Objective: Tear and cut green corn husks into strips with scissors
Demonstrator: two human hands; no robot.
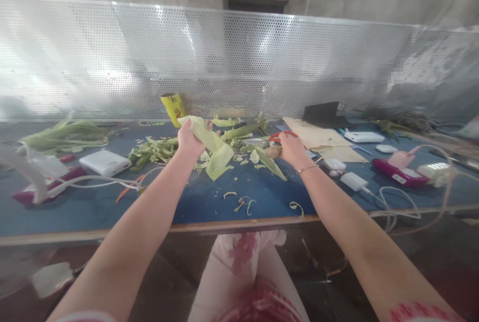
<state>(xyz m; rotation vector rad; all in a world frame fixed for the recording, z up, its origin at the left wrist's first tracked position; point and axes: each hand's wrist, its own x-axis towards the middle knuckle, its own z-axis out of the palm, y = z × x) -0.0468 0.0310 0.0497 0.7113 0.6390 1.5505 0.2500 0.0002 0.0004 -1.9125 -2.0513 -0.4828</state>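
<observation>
My left hand [191, 138] is closed around a pale green corn husk [218, 155], whose broad end hangs over the blue table. To its right, my right hand [289, 146] is closed on red-handled scissors [275, 137], the blades pointing left over scattered husk pieces. Behind the hands lies a longer green husk bundle [243, 131]. A heap of narrow green strips [155, 151] sits left of my left hand. Small curled scraps [245, 204] are spread near the front edge.
A yellow can [173, 108] stands by the perforated metal screen [239, 58]. More husks [67, 135] lie far left. A white power bank [105, 163] and cables are at left; cardboard [318, 135], chargers [354, 181] and a purple box [399, 173] are at right.
</observation>
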